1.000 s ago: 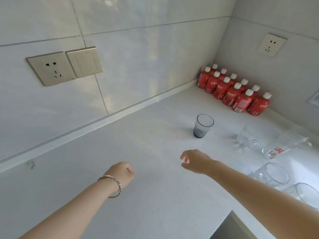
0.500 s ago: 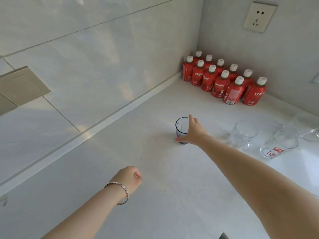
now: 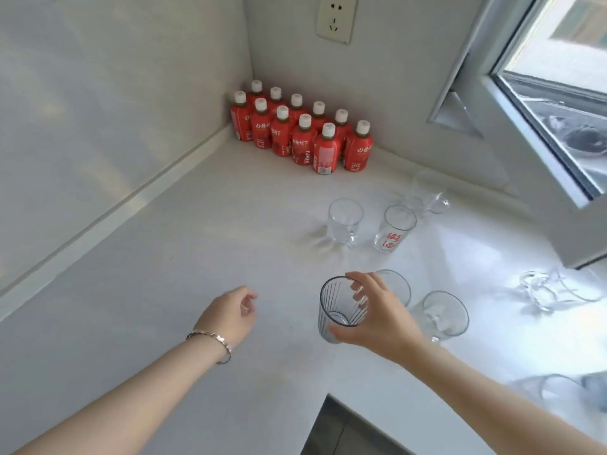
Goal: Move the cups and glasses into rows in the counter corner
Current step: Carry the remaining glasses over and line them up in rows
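My right hand [image 3: 377,318] grips a dark ribbed glass [image 3: 338,307], tilted and lifted just above the white counter [image 3: 197,257]. My left hand [image 3: 230,311], with a bracelet on the wrist, hovers loosely curled and empty to the left of it. Behind my right hand stand a clear glass [image 3: 397,285] and another clear glass [image 3: 443,315]. Farther back are a clear handled mug [image 3: 343,221], a glass with red lettering [image 3: 394,229] and a faint clear mug [image 3: 427,192].
Several red bottles [image 3: 302,133] with white caps fill the counter corner in two rows. More clear glassware [image 3: 545,290] sits at the right under the window [image 3: 558,77], and more glasses [image 3: 565,394] sit at the lower right. The counter's front edge [image 3: 331,397] is near my right arm.
My right hand closed on the dark ribbed glass, lifted it and brought it back toward me and to the right, next to the clear glasses. The view swung right toward the window.
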Demonstrator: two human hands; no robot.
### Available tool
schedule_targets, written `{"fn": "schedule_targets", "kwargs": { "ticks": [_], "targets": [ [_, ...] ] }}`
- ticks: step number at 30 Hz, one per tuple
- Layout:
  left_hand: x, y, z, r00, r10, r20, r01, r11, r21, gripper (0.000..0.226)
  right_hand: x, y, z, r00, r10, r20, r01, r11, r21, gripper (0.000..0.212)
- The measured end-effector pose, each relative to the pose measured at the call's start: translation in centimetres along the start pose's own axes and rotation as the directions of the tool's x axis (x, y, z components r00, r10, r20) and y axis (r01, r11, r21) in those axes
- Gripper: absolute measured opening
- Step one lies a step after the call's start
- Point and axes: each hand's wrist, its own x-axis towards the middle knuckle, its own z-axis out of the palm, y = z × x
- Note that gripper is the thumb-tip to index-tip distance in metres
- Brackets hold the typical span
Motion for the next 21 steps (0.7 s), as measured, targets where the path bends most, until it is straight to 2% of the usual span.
{"fn": "schedule_targets", "kwargs": {
  "ticks": [2, 5, 7, 9, 11, 15, 21],
  "targets": [
    [1.7, 2.5, 1.3, 0.993, 0.122, 0.009, -0.121, 0.992, -0.029, 0.033, -1.5, 0.9, -1.8, 1.000, 0.012, -0.026, -0.012, 1.000, -0.018, 0.085],
    [3.3, 8.5, 5.3, 0.921, 0.332, 0.203, -0.339, 0.941, -0.001, 0.067, -4.1, 4.1, -3.9, 0.995, 0.065, -0.070, -0.066, 0.998, -0.012, 0.087],
    [3.8, 11.4, 8.1, 0.859, 0.400, 0.321, -0.429, 0.903, 0.023, 0.093, -5.5, 5.9, -4.4, 0.989, 0.104, -0.105, -0.104, 0.995, 0.006, 0.090],
    [4.1, 13.0, 10.4, 0.826, 0.424, 0.370, -0.465, 0.885, 0.023, 0.108, -6.3, 7.1, -4.5, 0.984, 0.127, -0.127, -0.124, 0.992, 0.029, 0.093],
    [4.1, 14.0, 12.1, 0.834, 0.418, 0.361, -0.448, 0.894, -0.002, 0.107, -6.6, 8.0, -4.3, 0.981, 0.144, -0.127, -0.141, 0.989, 0.034, 0.092],
    [3.3, 14.9, 13.3, 0.894, 0.401, 0.202, -0.410, 0.912, 0.000, 0.085, -6.7, 8.5, -3.8, 0.980, 0.155, -0.126, -0.151, 0.988, 0.039, 0.092],
    [0.5, 11.1, 11.5, 0.933, 0.338, 0.127, -0.344, 0.939, 0.026, 0.083, -6.6, 7.0, -2.6, 0.993, 0.102, -0.060, -0.102, 0.995, -0.007, 0.086]
  ]
}}
